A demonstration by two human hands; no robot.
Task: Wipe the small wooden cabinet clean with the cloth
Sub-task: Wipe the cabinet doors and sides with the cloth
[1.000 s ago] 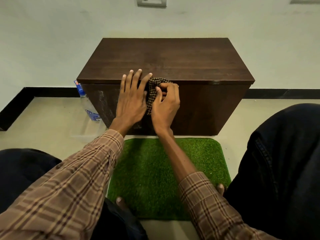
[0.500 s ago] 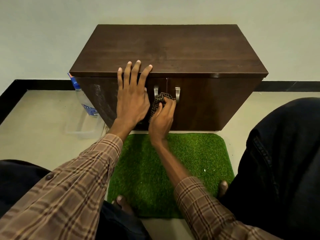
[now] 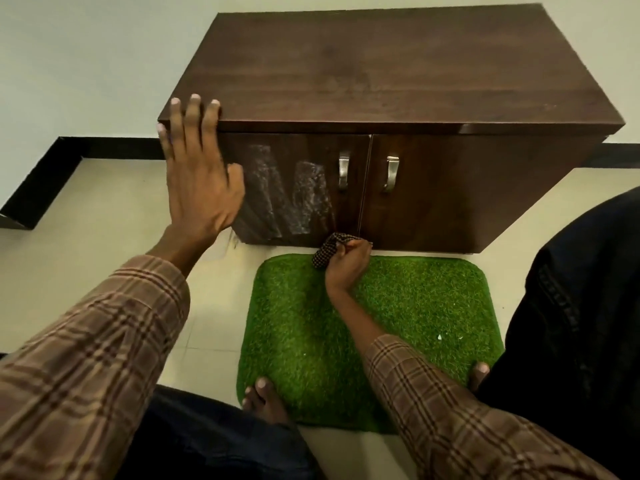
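My right hand grips the bunched cloth against the bottom edge of the cabinet front, right at the seam between the two doors, just above the mat. My left hand lies flat, fingers straight, over the cabinet's top left front corner. Pale smears show on the left door beside its handle.

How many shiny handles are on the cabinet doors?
2. One handle is on the left door, near its inner edge. The other handle is on the right door, just across the gap between the doors. Both sit on the cabinet front; no others show.
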